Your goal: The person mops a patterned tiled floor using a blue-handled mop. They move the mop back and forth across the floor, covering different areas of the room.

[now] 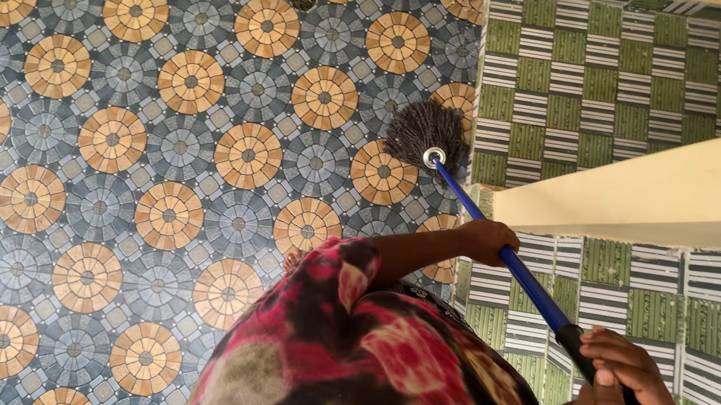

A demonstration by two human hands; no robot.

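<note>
1. Left hand (487,240) is wrapped around the middle of the blue mop handle (500,250), fingers curled over the pole from above; it is clamped on the shaft, partway between the head and the top end.
2. Right hand (628,391) is closed on the black grip (604,370) at the upper end of the same pole, close to the person's body, thumb and fingers folded around it.
3. Mop head (427,133), a bundle of dark grey strings below a white collar (433,157), rests on the patterned floor (157,161), right beside the foot of the green-and-white tiled wall (628,79).
4. Handling, as a judgement: the pole looks stiff and light, likely thin metal tube with a smooth blue coat, so a bare palm could slide on it if wet; the black grip looks less slippery and suits the steering hand.
5. The strings are soft and floppy. If soaked they would add weight at the far end, so a two-handed hold set well apart, as seen here, gives good leverage.
6. A pale ledge (696,191) juts out from the wall just beside the pole, and the shaft passes near its edge.
7. A flowered garment (361,356) in red and black fills the lower middle of the view.
</note>
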